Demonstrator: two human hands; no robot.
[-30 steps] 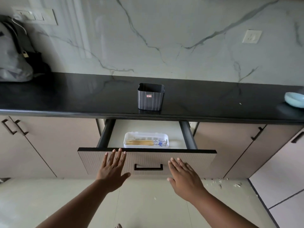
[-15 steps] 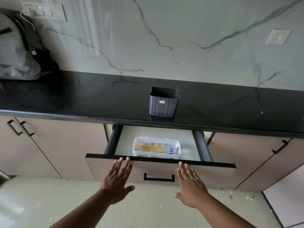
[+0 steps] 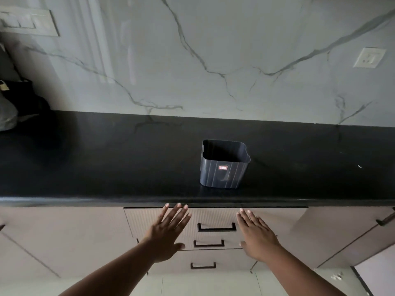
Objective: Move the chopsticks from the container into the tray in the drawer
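Running across the head view is a glossy black counter [image 3: 85, 159] backed by a pale marble wall [image 3: 213, 60] with grey veins. A switch plate [image 3: 27, 23] sits high on the wall at the left and a white socket [image 3: 369, 57] at the right. Part of a dark bag [image 3: 19, 99] with a small brass padlock shows at the left edge of the counter. Below the counter are beige cabinet fronts with black handles, and a pale tiled floor [image 3: 209, 285] shows at the bottom.

Near the counter's front edge stands the container [image 3: 224, 164], upright, dark grey, squarish with rounded corners, ribbed sides and a small red label on its near face. Its inside looks dark, with no chopsticks rising above the rim.

Directly beneath it is the drawer [image 3: 213, 218], closed flush with the neighbouring fronts, ribbed beige with a black bar handle [image 3: 217, 227]. Two more handled fronts sit under it. The tray and chopsticks are out of sight behind the closed front.

The left hand [image 3: 168, 233] lies flat against the drawer front left of the handle, its grip wide, fingers spread and holding nothing. The right hand [image 3: 256, 235] is likewise flat to the right of the handle, grip wide and empty.
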